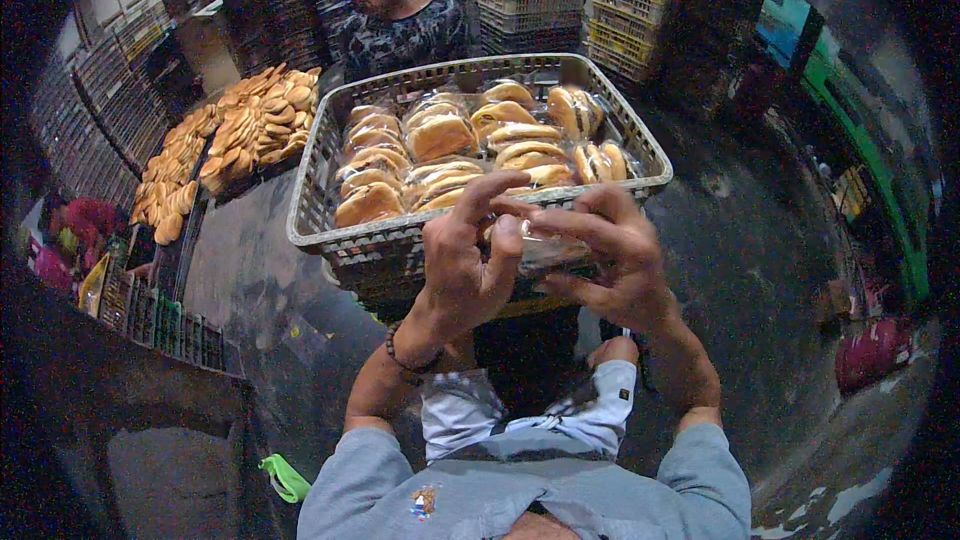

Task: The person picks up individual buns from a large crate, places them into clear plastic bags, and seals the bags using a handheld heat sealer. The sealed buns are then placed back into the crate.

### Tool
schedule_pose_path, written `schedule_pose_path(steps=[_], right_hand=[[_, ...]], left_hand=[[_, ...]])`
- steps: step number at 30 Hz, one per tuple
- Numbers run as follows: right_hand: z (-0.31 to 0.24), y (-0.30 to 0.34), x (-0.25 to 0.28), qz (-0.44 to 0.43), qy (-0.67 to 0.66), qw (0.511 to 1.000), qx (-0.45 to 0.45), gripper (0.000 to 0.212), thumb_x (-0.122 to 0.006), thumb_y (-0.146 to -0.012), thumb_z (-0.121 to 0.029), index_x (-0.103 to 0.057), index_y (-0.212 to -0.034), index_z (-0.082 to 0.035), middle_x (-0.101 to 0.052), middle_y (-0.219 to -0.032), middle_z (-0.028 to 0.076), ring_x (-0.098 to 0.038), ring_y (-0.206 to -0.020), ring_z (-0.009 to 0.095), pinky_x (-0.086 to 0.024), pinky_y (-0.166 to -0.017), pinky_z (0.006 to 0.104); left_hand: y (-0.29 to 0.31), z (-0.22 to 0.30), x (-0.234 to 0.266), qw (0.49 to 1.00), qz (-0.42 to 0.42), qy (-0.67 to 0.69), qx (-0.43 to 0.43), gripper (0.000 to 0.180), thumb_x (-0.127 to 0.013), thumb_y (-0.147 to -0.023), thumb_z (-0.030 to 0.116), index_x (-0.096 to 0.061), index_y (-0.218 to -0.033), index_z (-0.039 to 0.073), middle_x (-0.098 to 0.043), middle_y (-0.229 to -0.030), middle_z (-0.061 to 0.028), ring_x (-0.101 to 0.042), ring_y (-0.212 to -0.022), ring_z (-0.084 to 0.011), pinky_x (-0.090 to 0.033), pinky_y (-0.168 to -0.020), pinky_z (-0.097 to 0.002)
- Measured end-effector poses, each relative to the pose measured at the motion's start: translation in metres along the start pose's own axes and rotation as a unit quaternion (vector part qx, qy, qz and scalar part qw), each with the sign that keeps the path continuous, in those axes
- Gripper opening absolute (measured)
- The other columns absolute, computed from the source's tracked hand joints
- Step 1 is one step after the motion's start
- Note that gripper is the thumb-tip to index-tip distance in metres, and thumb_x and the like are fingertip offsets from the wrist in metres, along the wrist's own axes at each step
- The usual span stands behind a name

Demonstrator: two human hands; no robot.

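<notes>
The left hand (462, 260) and right hand (612, 252) pinch a clear plastic bread bag (540, 245) just before the grey slotted plastic crate (318, 202) of bagged buns; loose fingers could drop it.

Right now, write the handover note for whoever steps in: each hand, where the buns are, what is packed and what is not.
Left hand: fingers closed on the near end of a clear plastic bag.
Right hand: pinching the same bag from the other side; both hold it just over the near rim of the grey crate.
What the bag holds cannot be made out behind the fingers.
Done: the crate is nearly full of bagged buns, laid in rows.
Left: a pile of loose buns lies unbagged on trays to the left. Another person stands beyond the crate.
</notes>
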State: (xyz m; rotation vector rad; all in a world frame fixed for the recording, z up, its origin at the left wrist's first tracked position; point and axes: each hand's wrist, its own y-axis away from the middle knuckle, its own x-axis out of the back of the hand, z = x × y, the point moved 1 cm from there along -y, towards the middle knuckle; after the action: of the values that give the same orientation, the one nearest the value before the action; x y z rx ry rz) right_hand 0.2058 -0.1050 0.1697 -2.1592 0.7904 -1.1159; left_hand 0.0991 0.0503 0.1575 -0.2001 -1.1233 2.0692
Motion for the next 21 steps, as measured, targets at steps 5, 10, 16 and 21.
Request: schedule_pose_path(steps=[5,10,16,21], right_hand=[[0.034,0.008,-0.02,-0.029,-0.025,0.997,-0.07,0.058,-0.093,-0.061,-0.019,-0.071,-0.114,-0.01,-0.058,-0.1,0.006,-0.058,-0.096,0.022,-0.049,-0.084,0.0331],[0.051,0.021,-0.027,-0.036,0.009,0.995,-0.097,0.053,-0.092,-0.062,-0.012,-0.069,-0.11,-0.008,-0.059,-0.102,0.006,-0.062,-0.093,0.02,-0.051,-0.085,0.0323],[0.051,0.012,-0.023,0.089,-0.248,0.945,-0.194,0.054,-0.077,-0.08,0.005,-0.052,-0.128,-0.003,-0.059,-0.108,0.007,-0.064,-0.093,0.014,-0.054,-0.083,0.0266],[0.042,0.012,-0.022,0.062,0.12,0.988,-0.069,0.057,-0.083,-0.078,-0.011,-0.056,-0.128,-0.003,-0.06,-0.125,0.017,-0.066,-0.103,0.023,-0.055,-0.087,0.0343]], left_hand=[[0.006,-0.021,-0.009,0.984,0.033,0.138,0.106,0.028,-0.048,-0.095,0.009,-0.062,-0.117,0.0,-0.075,-0.094,-0.0156,-0.073,-0.083,-0.019,-0.058,-0.074,-0.0308],[0.015,-0.048,-0.013,0.961,0.009,0.223,0.162,0.03,-0.058,-0.099,0.023,-0.067,-0.11,-0.004,-0.073,-0.1,-0.0137,-0.07,-0.095,-0.0191,-0.055,-0.085,-0.0311],[0.023,-0.053,-0.012,0.902,-0.079,0.343,0.249,0.056,-0.077,-0.086,0.012,-0.052,-0.134,-0.001,-0.06,-0.128,-0.0097,-0.057,-0.119,-0.0175,-0.043,-0.105,-0.0324],[0.017,-0.081,-0.022,0.757,0.101,0.564,0.314,0.048,-0.071,-0.091,0.011,-0.05,-0.132,0.0,-0.059,-0.126,-0.0103,-0.059,-0.115,-0.0194,-0.048,-0.101,-0.0351]])
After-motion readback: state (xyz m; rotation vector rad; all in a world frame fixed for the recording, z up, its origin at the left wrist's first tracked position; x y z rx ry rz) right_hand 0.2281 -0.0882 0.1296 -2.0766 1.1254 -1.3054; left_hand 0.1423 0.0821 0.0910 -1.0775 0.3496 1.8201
